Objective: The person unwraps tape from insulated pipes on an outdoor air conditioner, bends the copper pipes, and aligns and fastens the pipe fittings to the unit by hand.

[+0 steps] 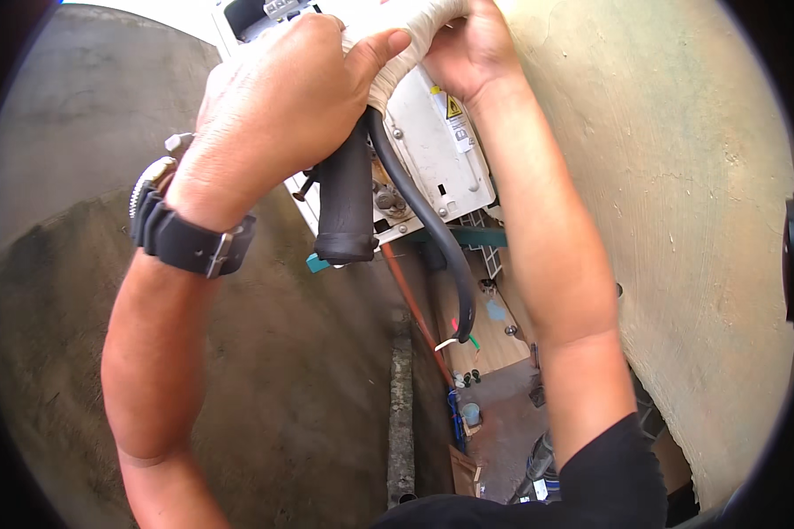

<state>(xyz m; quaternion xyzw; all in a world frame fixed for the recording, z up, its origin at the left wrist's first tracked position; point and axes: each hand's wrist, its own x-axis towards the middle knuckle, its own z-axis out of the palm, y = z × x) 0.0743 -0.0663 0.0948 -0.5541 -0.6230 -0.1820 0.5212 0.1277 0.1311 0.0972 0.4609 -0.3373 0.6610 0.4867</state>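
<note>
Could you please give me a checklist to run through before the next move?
1. Left hand on the wrapped bundle: ok, thumb across the wrapping.
2. Right hand on the bundle: ok, gripping higher up.
3. Black cable secured: not ok, its lower end hangs free, coloured wires spread.
4. Watch strap fastened: ok, buckle closed.
5. Bundle's upper end: cannot tell, outside the picture.
6. Black tube sealed below: cannot tell.

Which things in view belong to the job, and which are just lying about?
In use:
white wrapped bundle, in the left hand and right hand
black cable, running out of it
black tube beside the cable
white metal unit behind

Apparently lying about, below:
pale-blue container
blue cord-like thing
</note>
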